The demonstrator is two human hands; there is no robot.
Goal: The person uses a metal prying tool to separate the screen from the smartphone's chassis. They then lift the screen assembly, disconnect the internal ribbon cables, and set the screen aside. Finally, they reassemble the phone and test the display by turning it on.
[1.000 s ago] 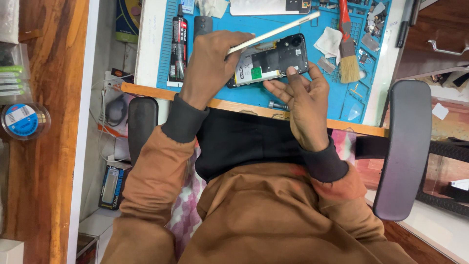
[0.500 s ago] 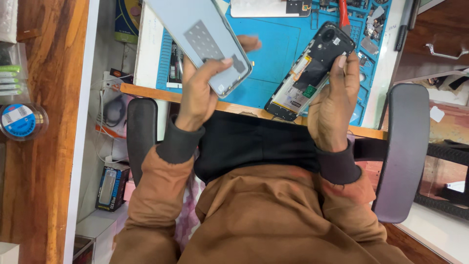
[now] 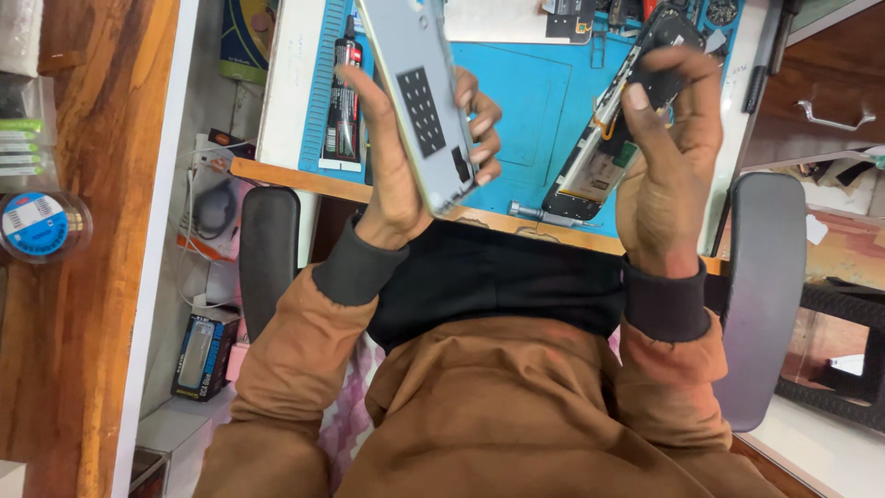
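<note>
Opened black smartphone body (image 3: pixel 616 129), circuitry exposed, is gripped upright by the right hand (image 3: pixel 666 175); left hand (image 3: pixel 406 157) clasps its detached grey flat back panel (image 3: pixel 415 97) above the blue mat-covered surface (image 3: pixel 525 92)

Place: phone repair bench, small workshop.
Mat: blue repair mat (image 3: pixel 516 101) w/ tool slots on a white desk (image 3: pixel 286 83).
Supplies: black glue tube (image 3: pixel 343 101), tape roll (image 3: pixel 35 226) on wood shelf at side.
Work: opened phone (image 3: pixel 618 129), its guts showing, and detached back panel (image 3: pixel 415 92).
Seat: office chair armrests (image 3: pixel 267 254).
</note>
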